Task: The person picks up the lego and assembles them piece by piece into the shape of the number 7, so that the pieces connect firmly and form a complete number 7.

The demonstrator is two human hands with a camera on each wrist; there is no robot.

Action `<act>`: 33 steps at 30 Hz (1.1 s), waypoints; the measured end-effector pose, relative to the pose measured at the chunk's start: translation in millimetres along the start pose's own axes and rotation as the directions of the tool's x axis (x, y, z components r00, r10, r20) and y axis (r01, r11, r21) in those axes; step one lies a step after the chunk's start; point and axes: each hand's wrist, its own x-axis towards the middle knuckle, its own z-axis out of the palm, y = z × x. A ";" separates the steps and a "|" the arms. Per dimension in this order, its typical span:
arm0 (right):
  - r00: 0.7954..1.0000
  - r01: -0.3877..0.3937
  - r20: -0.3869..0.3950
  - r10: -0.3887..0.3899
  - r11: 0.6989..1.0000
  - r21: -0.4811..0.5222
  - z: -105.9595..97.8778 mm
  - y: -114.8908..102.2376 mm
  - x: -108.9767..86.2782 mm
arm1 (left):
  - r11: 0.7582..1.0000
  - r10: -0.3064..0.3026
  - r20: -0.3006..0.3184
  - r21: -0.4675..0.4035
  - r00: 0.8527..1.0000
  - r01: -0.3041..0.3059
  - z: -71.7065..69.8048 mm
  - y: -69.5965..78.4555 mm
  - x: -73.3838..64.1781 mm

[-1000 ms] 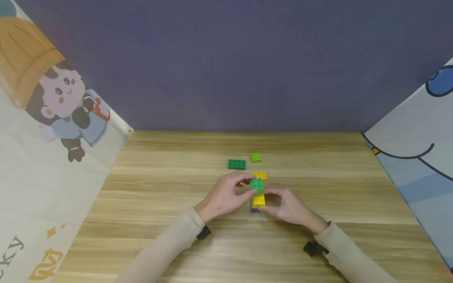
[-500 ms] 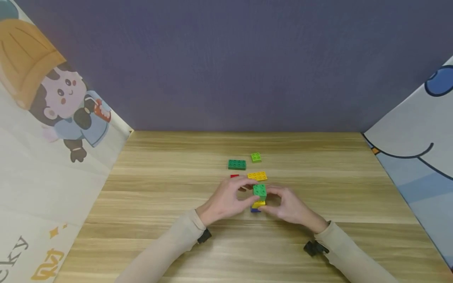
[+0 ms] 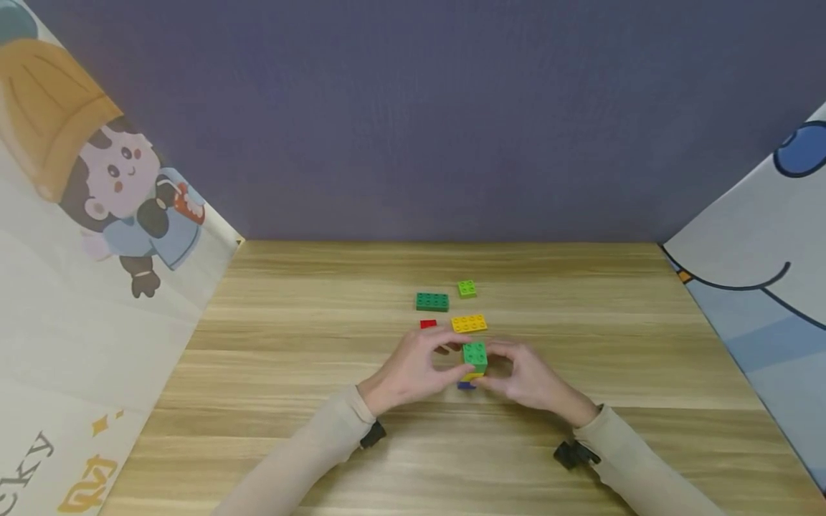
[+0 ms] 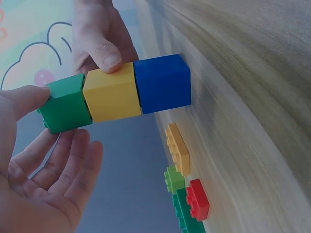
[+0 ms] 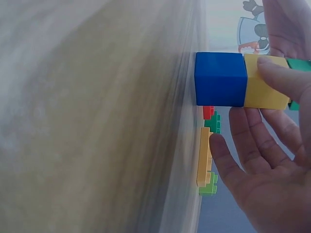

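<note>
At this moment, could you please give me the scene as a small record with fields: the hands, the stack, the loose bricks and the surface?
left hand: holds the green block
right hand: holds the yellow block
stack, bottom to top: blue block, yellow block, green block
green block fully pressed down: cannot tell
loose bricks: dark green brick, lime brick, long yellow brick, red brick
surface: wood-grain table

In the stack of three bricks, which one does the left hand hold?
The green brick at the top. The right hand holds the yellow brick beneath it; the blue brick is lowest.
</note>
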 end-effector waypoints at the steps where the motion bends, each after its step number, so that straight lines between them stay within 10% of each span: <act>1: 1.000 0.001 0.000 -0.001 1.000 0.003 0.0 0.3 0.0 | 1.000 -0.006 0.001 0.002 1.000 0.006 -0.1 -0.2 0.0; 33: 0.993 -0.117 -0.017 0.119 0.988 0.096 0.4 6.7 -4.2 | 0.989 -0.031 0.019 0.148 0.999 0.028 -2.5 3.8 3.6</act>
